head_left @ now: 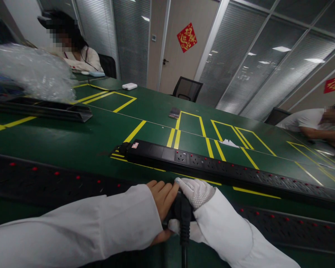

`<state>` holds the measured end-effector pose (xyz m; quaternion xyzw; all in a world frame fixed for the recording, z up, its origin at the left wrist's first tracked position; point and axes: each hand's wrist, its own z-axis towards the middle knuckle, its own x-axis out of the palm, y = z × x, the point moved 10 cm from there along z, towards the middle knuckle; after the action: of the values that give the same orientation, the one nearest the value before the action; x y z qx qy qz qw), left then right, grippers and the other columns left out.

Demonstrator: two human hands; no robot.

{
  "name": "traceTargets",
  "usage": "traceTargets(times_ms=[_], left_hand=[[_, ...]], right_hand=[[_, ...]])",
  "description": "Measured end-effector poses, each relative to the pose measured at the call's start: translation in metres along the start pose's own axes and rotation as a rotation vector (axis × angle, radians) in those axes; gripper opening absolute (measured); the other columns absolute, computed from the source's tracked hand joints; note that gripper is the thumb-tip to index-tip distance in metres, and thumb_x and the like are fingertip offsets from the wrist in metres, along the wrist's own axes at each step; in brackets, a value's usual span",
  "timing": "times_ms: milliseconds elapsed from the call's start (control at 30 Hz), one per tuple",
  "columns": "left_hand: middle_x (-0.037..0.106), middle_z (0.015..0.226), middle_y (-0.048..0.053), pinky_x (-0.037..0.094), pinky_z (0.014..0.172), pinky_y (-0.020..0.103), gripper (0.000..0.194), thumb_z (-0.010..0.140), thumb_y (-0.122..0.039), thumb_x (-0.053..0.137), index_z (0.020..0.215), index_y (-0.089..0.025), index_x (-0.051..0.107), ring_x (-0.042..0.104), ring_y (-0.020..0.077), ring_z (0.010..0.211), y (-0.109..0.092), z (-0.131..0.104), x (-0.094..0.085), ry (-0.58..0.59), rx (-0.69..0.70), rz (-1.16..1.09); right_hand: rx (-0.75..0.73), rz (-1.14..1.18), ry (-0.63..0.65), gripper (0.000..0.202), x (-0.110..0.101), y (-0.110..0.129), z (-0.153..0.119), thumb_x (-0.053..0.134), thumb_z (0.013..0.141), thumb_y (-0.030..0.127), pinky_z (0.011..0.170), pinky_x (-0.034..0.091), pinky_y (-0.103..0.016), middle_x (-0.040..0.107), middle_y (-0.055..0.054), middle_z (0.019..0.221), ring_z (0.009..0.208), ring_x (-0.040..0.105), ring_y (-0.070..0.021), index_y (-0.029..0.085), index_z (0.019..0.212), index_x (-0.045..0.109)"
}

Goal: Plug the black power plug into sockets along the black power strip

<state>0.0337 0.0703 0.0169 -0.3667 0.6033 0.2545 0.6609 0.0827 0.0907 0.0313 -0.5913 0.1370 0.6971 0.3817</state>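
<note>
Both my hands are together at the near side of the table, closed around a black plug (pixel 182 206). Its thick cord (pixel 184 238) hangs straight down towards me. My left hand (pixel 164 197) is bare, its fingers over the top and its thumb underneath; part of what it grips is hidden. My right hand (pixel 197 193) wears a white dotted glove and closes on the plug from the right. Behind the hands runs a long black power strip (pixel 58 186) with red dots, its middle covered by them. Whether the plug touches this strip I cannot tell.
A second black power strip (pixel 190 160) lies farther back on the green table (pixel 106 130), which carries yellow tape outlines. At left are a metal channel (pixel 58 113) and clear plastic wrap (pixel 36 70). People sit at far left and far right.
</note>
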Motion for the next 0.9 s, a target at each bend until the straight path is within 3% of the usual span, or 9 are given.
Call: traceTargets(times_ms=[333,900], left_hand=[[0.052,0.118,0.018,0.043,0.079,0.045,0.089,0.066,-0.045,0.051,0.137,-0.001,0.021,0.051,0.0294,0.092,0.0,0.0,-0.001,0.012,0.024,-0.012],[0.052,0.117,0.016,0.043,0.077,0.046,0.088,0.065,-0.044,0.053,0.136,-0.003,0.021,0.051,0.0302,0.092,-0.001,0.001,-0.001,0.011,0.017,-0.028]], right_hand=[[-0.081,-0.009,-0.153,0.026,-0.015,0.006,0.0,0.04,0.093,0.014,0.066,0.049,-0.034,0.065,-0.01,0.11,0.08,0.063,-0.0185,0.007,0.116,0.051],[-0.099,0.006,-0.124,0.032,-0.011,0.007,0.001,0.04,0.093,0.015,0.067,0.051,-0.035,0.064,-0.011,0.112,0.079,0.064,-0.0197,0.007,0.123,0.048]])
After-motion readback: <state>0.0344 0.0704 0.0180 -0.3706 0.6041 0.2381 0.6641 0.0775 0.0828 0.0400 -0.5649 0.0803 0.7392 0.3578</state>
